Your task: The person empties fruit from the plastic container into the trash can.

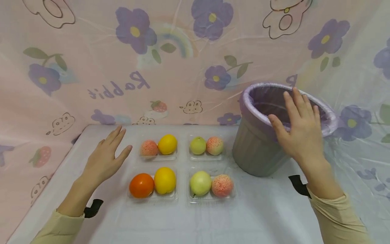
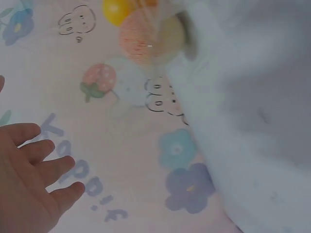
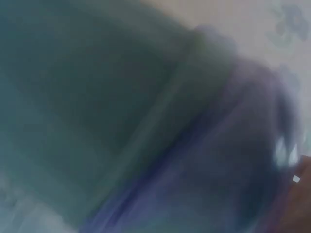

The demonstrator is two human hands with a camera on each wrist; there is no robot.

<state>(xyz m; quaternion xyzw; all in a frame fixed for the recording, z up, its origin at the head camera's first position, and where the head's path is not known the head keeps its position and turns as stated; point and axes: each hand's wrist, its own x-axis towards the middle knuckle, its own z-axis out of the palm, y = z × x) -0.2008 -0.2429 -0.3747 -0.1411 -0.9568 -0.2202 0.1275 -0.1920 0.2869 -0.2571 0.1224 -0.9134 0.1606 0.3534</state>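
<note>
My left hand [image 1: 105,159] hovers over the left side of the table with its fingers extended, holding nothing. In the left wrist view, the spread fingers of that left hand [image 2: 34,179] show against the patterned cloth. Over the front rim of a grey bin [image 1: 256,152] on the right, my right hand [image 1: 301,135] is held with straight fingers and nothing in it. A pale purple liner [image 1: 250,98] is folded over the bin's rim. Blurred in the right wrist view are the bin's side [image 3: 97,97] and the liner [image 3: 184,179].
Four clear plastic trays hold two fruits each. Back left: peach [image 1: 149,148], yellow fruit [image 1: 167,144]. Back right: green fruit [image 1: 198,145], peach [image 1: 215,145]. Front left: orange-red fruit [image 1: 141,185], yellow fruit [image 1: 165,180]. Front right: green pear-like fruit [image 1: 200,183], peach [image 1: 222,185].
</note>
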